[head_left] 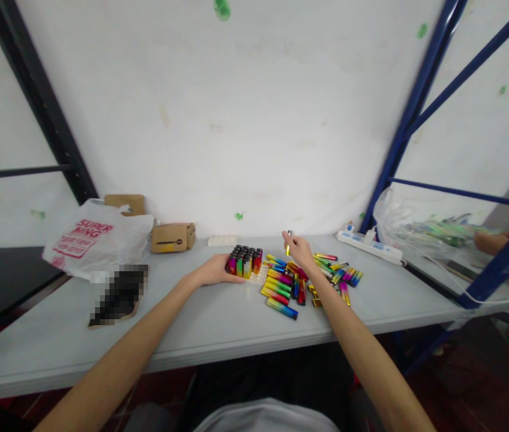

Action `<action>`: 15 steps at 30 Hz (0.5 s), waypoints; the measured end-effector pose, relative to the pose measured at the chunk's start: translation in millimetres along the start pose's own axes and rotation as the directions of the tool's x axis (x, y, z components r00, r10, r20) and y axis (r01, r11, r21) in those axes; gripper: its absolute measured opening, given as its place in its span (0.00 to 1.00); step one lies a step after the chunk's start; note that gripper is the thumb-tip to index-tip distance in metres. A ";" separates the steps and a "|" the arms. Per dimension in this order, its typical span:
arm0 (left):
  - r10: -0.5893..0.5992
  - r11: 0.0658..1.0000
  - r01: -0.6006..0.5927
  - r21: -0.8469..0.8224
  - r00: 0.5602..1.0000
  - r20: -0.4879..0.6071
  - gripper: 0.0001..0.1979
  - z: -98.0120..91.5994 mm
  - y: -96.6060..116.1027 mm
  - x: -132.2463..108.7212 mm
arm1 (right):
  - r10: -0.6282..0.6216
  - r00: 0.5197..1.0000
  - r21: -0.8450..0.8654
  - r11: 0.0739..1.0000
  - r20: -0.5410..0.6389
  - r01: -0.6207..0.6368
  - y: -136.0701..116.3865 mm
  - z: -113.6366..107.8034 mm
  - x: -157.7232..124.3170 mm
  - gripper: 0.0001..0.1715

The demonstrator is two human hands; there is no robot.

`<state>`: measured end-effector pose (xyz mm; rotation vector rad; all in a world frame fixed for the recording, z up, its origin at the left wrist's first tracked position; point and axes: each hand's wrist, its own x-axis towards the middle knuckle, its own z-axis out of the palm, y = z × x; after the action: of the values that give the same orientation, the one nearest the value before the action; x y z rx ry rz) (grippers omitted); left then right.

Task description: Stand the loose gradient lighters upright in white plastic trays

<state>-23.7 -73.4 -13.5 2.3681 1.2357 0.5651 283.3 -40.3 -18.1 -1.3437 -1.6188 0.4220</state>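
Observation:
My left hand [215,270] curves around the left end of a whitish tray [261,277], thumb along the near side. Packed upright in that tray is a block of metallic-coloured lighters [246,262] with dark tops; its right part shows bare sockets. Raised just right of the tray, my right hand [300,249] pinches a single lighter [289,245], held upright between thumb and fingers. Beneath and around my right forearm lies a loose heap of shiny multicoloured lighters [297,282], some side by side in a row. One lighter [282,309] lies nearest the table's front edge.
A second white tray [222,240] lies against the wall, beside a cardboard box [173,237]. A plastic bag [96,237] and a pixelated dark object [119,295] are left. A power strip [370,247] stands right, near a blue post [416,102]. Another person's hand [492,243] shows beyond.

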 end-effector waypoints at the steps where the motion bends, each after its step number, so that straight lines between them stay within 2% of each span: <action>1: -0.001 1.000 0.001 -0.007 1.000 0.000 0.40 -0.1 0.6 -0.2 | -0.029 0.999 0.031 0.999 0.033 0.028 -1.1 1.0 -0.9 0.41; 3: 0.000 1.000 0.000 -0.024 1.000 0.002 0.39 -0.4 1.6 -0.5 | -0.079 0.988 0.114 0.991 0.130 0.064 -3.4 3.8 -3.3 0.40; 7: 0.005 0.999 -0.004 -0.047 1.000 0.003 0.38 -0.5 2.1 -1.1 | -0.154 0.930 0.227 0.971 0.333 0.079 -8.9 11.6 -10.4 0.35; 9: 0.003 0.999 -0.003 -0.054 1.000 0.000 0.38 -0.4 1.9 -1.2 | -0.178 0.925 0.211 0.971 0.336 0.110 -12.4 14.6 -13.9 0.32; 12: 0.006 0.998 -0.005 -0.064 1.000 0.009 0.38 -0.4 1.9 -1.1 | -0.185 0.947 0.128 0.980 0.264 0.156 -17.2 16.6 -17.6 0.32; 15: 0.008 0.998 -0.007 -0.065 1.000 0.015 0.39 -0.4 1.9 -0.8 | -0.118 0.969 0.044 0.993 0.217 0.112 -19.6 17.1 -19.9 0.34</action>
<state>-23.1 -75.0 -12.4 2.3204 1.1842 0.5794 256.9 -59.6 -20.4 -1.2059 -1.8539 0.5383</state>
